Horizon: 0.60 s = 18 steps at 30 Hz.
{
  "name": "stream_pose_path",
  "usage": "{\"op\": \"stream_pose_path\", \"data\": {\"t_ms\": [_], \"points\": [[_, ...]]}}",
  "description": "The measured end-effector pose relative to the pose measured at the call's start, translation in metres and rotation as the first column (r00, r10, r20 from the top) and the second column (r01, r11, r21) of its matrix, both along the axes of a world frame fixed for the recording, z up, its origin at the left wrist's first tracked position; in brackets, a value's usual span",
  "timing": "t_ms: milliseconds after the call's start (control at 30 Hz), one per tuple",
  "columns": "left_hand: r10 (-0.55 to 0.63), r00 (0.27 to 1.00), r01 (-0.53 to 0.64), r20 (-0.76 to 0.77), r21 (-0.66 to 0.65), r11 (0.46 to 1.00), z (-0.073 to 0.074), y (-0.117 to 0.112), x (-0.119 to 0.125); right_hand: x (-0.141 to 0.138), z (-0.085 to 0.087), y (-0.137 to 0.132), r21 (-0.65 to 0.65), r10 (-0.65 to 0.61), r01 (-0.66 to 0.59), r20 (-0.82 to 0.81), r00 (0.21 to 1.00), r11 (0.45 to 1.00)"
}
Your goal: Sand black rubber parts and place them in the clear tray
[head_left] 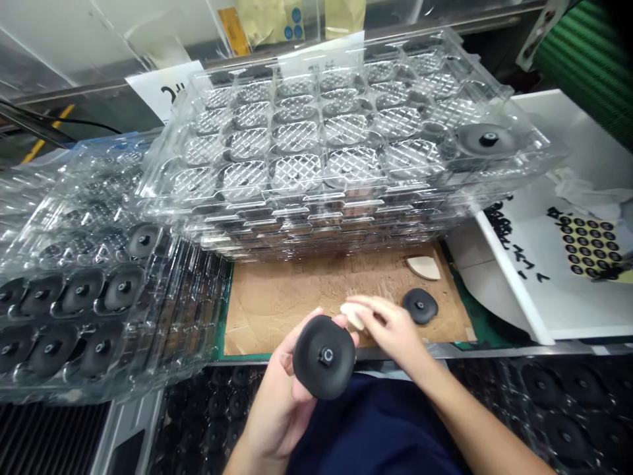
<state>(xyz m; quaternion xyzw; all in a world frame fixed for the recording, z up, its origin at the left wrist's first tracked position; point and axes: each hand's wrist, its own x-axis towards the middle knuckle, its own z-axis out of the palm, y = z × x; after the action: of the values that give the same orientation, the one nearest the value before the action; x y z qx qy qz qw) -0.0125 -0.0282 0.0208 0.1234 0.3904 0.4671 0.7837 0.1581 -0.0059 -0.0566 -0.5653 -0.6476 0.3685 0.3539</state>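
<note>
My left hand [284,396] grips a rounded black plastic disc [316,379] by its edge, its dished face with a short central stem turned up. To the right of it, my right hand [393,330] pinches a small white pad [352,315] near the disc's far edge. Whether pad and disc touch, I cannot tell. Another black disc [420,306] lies on the brown cardboard sheet [287,290], just beyond my right wrist. Behind that disc rests a white wedge-shaped pad [424,267].
Stacked clear trays [297,171] stand behind the cardboard; one black disc [485,140] sits at the top tray's right. More trays [171,316] with black discs stand at left. At right, a white bin [537,313] holds small black pieces and a yellow sticker sheet [591,247].
</note>
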Motion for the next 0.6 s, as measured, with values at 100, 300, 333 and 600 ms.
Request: {"op": "stream_pose_path", "data": {"t_ms": [100,300,333,600], "points": [[-0.024,1.0,0.024,0.002,0.023,0.999,-0.002,0.0,0.004,0.007,0.052,0.008,0.167,-0.048,0.061,-0.083,0.995,0.984],[-0.077,0.994,0.074,-0.074,-0.04,0.996,-0.007,0.0,0.003,-0.002,0.102,0.017,0.333,0.387,-0.392,0.082,0.918,0.858],[-0.063,0.996,0.06,-0.068,-0.041,0.997,-0.007,0.0,0.003,-0.004,0.102,0.018,0.266,0.367,-0.388,0.125,0.922,0.882],[-0.117,0.992,0.118,0.044,-0.016,0.993,-0.002,0.005,0.01,-0.006,0.102,0.03,0.287,0.591,-0.574,0.029,0.806,0.767]]}}
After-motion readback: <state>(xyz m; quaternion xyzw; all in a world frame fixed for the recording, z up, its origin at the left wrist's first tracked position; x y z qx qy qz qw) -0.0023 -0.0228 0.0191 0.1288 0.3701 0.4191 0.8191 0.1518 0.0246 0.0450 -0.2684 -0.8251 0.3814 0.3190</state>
